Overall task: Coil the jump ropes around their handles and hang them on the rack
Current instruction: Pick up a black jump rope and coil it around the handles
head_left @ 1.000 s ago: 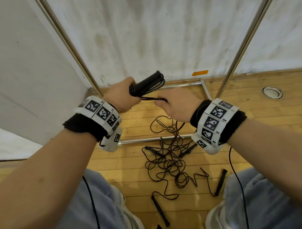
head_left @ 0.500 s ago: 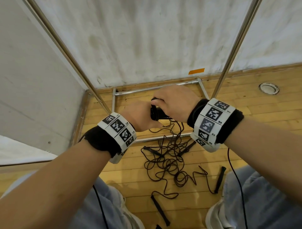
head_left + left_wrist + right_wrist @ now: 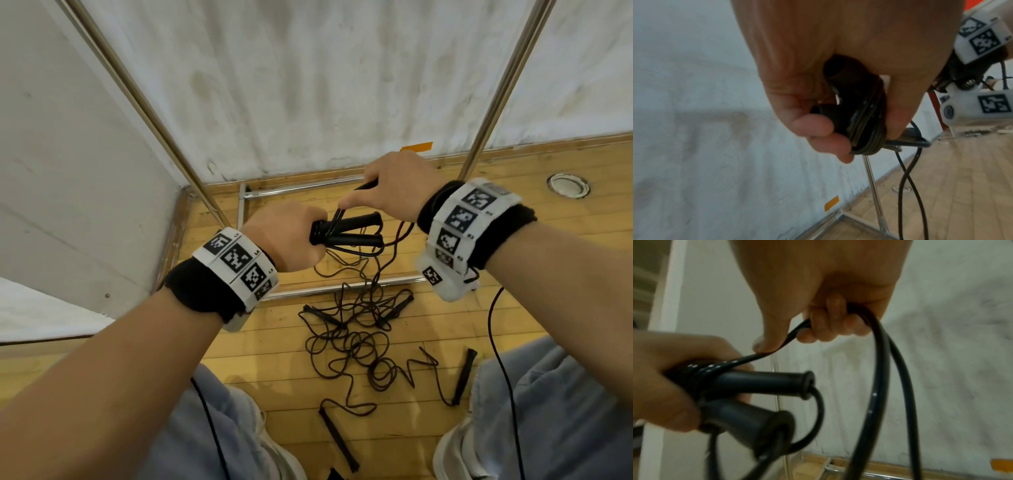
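Note:
My left hand (image 3: pixel 291 240) grips two black jump-rope handles (image 3: pixel 356 229) side by side, with several turns of black cord wound round their left end (image 3: pixel 867 123). Both handles point to the right (image 3: pixel 760 384). My right hand (image 3: pixel 394 185), just above and right of them, holds the doubled cord (image 3: pixel 885 369) in curled fingers, the thumb (image 3: pixel 764 344) pressing it taut toward the handles. The slack cord hangs down to the floor. The rack's metal uprights (image 3: pixel 503 85) rise behind my hands.
More black jump ropes (image 3: pixel 356 342) lie tangled on the wooden floor, with loose handles (image 3: pixel 337 438) near my knees. The rack's base frame (image 3: pixel 329 289) stands against the white wall. A round floor fitting (image 3: pixel 568 185) is at the right.
My right hand has lifted up and to the right with the cord, off the handles. The left hand has turned the handles so they point right.

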`<state>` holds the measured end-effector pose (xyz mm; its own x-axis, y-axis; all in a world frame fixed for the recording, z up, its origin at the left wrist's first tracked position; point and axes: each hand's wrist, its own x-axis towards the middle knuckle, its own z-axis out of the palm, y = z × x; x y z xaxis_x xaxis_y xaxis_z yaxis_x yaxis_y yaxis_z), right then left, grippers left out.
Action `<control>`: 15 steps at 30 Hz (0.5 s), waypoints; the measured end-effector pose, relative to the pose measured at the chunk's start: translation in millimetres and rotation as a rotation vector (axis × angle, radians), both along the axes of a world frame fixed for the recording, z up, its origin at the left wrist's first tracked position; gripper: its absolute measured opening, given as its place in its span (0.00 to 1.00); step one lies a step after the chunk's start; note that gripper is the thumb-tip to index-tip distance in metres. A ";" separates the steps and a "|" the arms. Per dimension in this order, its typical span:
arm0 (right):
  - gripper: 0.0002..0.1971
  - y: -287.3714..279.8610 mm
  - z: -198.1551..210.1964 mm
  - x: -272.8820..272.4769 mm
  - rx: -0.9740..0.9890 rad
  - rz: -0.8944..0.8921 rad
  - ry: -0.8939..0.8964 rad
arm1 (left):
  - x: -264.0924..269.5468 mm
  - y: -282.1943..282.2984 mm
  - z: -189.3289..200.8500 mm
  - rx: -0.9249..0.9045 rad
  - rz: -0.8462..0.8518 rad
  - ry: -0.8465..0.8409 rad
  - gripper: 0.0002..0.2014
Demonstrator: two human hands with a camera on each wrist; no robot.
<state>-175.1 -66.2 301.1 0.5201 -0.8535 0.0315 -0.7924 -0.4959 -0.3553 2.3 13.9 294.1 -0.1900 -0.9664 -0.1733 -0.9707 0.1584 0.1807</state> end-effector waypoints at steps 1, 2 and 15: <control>0.29 -3.6 0.5 -2.8 0.093 0.011 -0.074 | 2.1 1.1 4.9 -0.001 -0.025 0.036 0.03; 0.28 -6.8 1.1 -5.2 0.187 0.025 -0.149 | 4.5 2.0 9.0 0.000 -0.055 0.082 0.03; 0.14 7.6 -11.2 11.1 0.937 0.115 -0.712 | -2.9 9.5 35.6 -0.039 0.138 0.872 0.08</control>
